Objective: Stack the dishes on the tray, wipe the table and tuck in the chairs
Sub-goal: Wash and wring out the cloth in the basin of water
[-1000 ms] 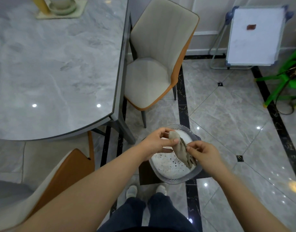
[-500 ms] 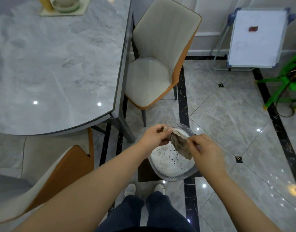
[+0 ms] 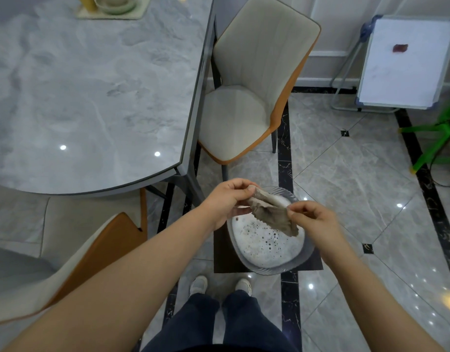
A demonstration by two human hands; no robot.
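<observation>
A wet grey-brown cloth (image 3: 271, 213) is stretched between my left hand (image 3: 227, 199) and my right hand (image 3: 312, 219), both pinching it above a basin (image 3: 244, 260) of foamy water that stands on a dark stool on the floor. The grey marble table (image 3: 91, 97) fills the left of the view. At its far edge a tray (image 3: 138, 13) carries stacked dishes (image 3: 114, 3). One beige and orange chair (image 3: 251, 97) stands pulled out at the table's right side. A second chair (image 3: 73, 257) is at the near left, its back toward me.
A small whiteboard (image 3: 407, 64) leans on its stand against the wall at the right. A green stool (image 3: 437, 138) stands at the far right edge. My feet are on the tiled floor just below the basin.
My hands have spread the cloth out wider over the basin, the right hand moving right. The view has shifted slightly closer.
</observation>
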